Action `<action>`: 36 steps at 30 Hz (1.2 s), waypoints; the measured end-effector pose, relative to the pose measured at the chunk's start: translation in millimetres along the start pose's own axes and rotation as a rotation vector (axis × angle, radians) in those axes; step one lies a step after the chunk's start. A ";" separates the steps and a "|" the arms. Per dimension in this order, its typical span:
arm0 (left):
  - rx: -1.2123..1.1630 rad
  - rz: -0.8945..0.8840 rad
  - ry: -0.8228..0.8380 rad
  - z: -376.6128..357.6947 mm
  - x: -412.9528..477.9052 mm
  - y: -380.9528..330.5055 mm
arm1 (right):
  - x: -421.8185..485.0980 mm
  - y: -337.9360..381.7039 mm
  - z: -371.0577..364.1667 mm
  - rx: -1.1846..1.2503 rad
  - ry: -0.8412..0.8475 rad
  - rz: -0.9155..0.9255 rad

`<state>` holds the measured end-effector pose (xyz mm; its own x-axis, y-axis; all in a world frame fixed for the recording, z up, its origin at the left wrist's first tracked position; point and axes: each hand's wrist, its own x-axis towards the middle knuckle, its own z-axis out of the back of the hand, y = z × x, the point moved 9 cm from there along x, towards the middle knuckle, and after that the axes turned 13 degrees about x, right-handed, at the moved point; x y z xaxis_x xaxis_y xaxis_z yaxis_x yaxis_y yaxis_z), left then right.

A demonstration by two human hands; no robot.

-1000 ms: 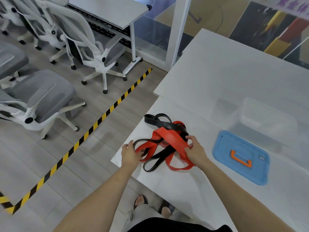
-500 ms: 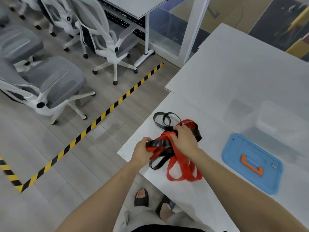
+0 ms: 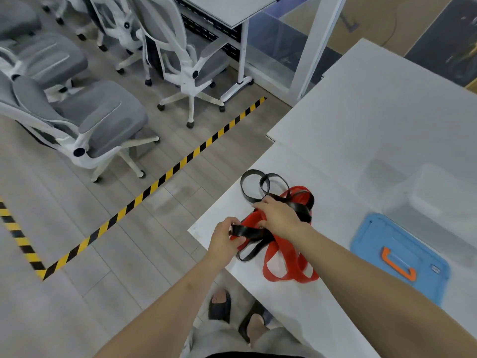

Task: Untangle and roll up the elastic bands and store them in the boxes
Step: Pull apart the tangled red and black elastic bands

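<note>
Tangle: we see a black band (image 3: 273,200) and a red band (image 3: 286,264) knotted together near the table's (image 3: 361,130) near-left corner
Left hand: our left hand (image 3: 224,241) pinches one black strand at the table edge, fingers closed around it
Right hand: our right hand (image 3: 280,215) rests on top of the knot, fingers curled over red and black strands; how firmly it grips we cannot tell
Key relation: the pinched black strand runs from the left hand rightward under the right hand, then away from us to two free black loops at the far end
Red loops: they trail toward us, below the right wrist, lying flat on the table
Nearer hand: we judge the right hand better placed over the crossing, while the left anchors the strand
Storage: a clear box (image 3: 433,202) stands well to the right, its blue lid (image 3: 387,244) flat beside it, nearer to us
Progress: we judge untangling barely begun; nothing rolled
</note>
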<state>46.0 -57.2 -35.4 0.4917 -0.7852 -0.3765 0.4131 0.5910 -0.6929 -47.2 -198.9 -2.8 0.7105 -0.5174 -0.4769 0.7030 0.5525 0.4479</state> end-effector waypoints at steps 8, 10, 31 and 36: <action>-0.068 0.094 -0.038 5.1 -1.8 14.0 | -8.4 2.7 7.1 -0.139 -0.158 -0.030; -0.059 0.094 -0.061 8.9 -0.8 14.5 | -16.5 -1.0 19.7 0.002 -0.230 -0.056; 0.036 0.155 -0.024 4.1 6.5 12.1 | -139.8 -83.9 67.8 0.627 -0.535 -0.274; 0.193 0.069 -0.055 3.4 -0.7 -8.8 | -149.2 -108.7 18.3 0.394 -0.269 -0.409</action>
<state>44.6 -61.2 -26.9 0.5629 -0.7334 -0.3812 0.5136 0.6717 -0.5338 -229.1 -193.7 33.5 0.3290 -0.8103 -0.4849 0.8419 0.0192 0.5392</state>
